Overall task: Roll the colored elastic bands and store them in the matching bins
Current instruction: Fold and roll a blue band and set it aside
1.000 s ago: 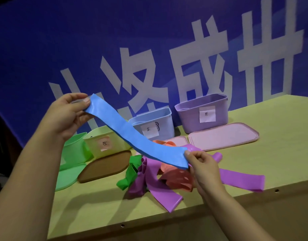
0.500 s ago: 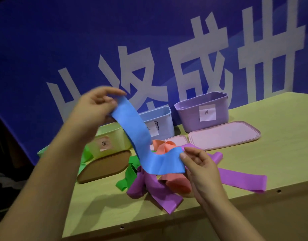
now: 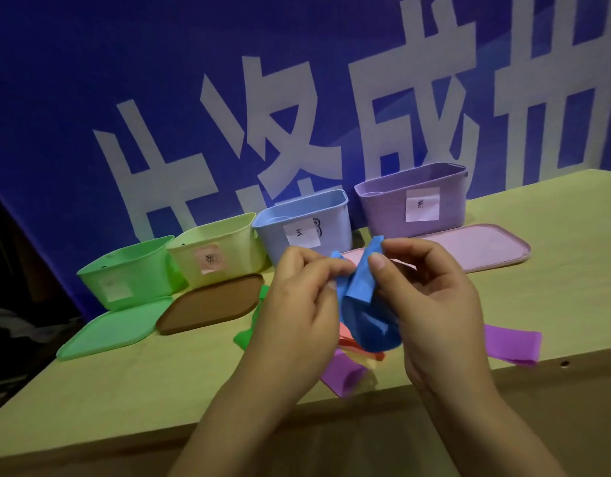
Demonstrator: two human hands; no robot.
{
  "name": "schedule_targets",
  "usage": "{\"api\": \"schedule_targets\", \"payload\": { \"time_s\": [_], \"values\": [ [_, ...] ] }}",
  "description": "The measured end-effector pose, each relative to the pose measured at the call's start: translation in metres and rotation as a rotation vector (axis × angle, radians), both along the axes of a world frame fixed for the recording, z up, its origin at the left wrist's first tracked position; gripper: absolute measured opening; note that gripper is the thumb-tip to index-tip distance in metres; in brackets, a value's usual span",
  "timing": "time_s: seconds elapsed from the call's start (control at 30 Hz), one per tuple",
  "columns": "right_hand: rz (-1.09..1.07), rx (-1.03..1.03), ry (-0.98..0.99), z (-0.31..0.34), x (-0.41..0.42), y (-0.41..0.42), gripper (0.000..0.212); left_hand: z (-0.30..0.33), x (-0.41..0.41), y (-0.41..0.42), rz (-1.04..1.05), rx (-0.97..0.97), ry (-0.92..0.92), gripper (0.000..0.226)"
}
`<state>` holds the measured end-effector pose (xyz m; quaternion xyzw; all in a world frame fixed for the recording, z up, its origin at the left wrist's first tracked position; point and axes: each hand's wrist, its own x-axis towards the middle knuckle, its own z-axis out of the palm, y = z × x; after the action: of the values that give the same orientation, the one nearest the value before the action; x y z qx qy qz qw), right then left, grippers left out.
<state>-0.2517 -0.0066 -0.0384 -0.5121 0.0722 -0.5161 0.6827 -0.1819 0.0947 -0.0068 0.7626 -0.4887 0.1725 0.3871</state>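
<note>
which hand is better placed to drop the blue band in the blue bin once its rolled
Left, probably. Both hands pinch the blue band, but the left hand sits directly in front of the blue bin, while the right hand is nearer the purple bin.

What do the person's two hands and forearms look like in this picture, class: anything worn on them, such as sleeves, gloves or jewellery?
Both the left hand and the right hand are bare, with no gloves. No rings show on the fingers, and no watch or bracelet at either wrist. Both forearms are uncovered up to the frame's bottom edge, so no sleeve is in view. The fingernails look short and unpainted.
</note>
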Motion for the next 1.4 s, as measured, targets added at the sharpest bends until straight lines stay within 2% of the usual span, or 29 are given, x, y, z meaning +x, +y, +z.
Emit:
{"api": "schedule_targets", "payload": {
  "time_s": [0.1, 0.2, 0.27, 0.37, 0.47, 0.57, 0.7, 0.77, 0.9, 1.03, 1.17, 1.27, 1.4],
  "values": [
    [0.049, -0.050, -0.031, 0.004, -0.008, 0.006, 0.017, 0.002, -0.007, 0.005, -0.071, -0.069, 0.050, 0.017],
    [0.065, -0.103, -0.005, 0.003, -0.011, 0.013, 0.018, 0.002, -0.010, 0.008, -0.099, -0.131, 0.139, 0.028],
    [0.068, -0.109, -0.002, 0.001, -0.011, 0.014, 0.024, 0.001, -0.009, 0.010, -0.092, -0.155, 0.145, 0.025],
    [0.040, -0.110, 0.002, -0.001, -0.011, 0.014, 0.027, 0.001, -0.007, 0.014, -0.101, -0.158, 0.142, 0.015],
    [0.001, -0.125, 0.014, -0.002, -0.010, 0.014, 0.026, 0.003, -0.008, 0.017, -0.120, -0.151, 0.193, 0.019],
    [0.024, -0.093, 0.020, -0.002, -0.009, 0.015, 0.021, -0.001, -0.006, 0.017, -0.093, -0.143, 0.143, 0.020],
    [0.056, -0.054, 0.039, -0.002, -0.009, 0.013, 0.021, -0.010, -0.004, 0.017, -0.025, -0.088, -0.102, 0.029],
    [0.048, -0.081, 0.060, -0.003, -0.010, 0.012, 0.013, -0.011, -0.006, 0.017, -0.021, -0.068, -0.129, 0.031],
    [0.032, -0.103, 0.079, -0.006, -0.009, 0.009, 0.019, -0.013, -0.005, 0.017, -0.055, -0.143, 0.113, 0.020],
    [0.010, -0.067, 0.049, -0.008, -0.008, 0.013, 0.020, -0.013, -0.005, 0.014, 0.067, -0.305, 0.239, 0.028],
    [0.014, -0.086, 0.065, -0.006, -0.010, 0.018, 0.022, -0.019, -0.002, 0.010, 0.144, -0.355, 0.162, 0.025],
    [0.032, -0.093, 0.085, -0.005, -0.008, 0.019, 0.022, -0.023, -0.006, 0.007, 0.121, -0.338, 0.053, 0.023],
    [0.027, -0.108, 0.107, -0.005, -0.011, 0.019, 0.020, -0.025, -0.011, 0.007, 0.081, -0.290, -0.003, 0.026]
  ]
}}
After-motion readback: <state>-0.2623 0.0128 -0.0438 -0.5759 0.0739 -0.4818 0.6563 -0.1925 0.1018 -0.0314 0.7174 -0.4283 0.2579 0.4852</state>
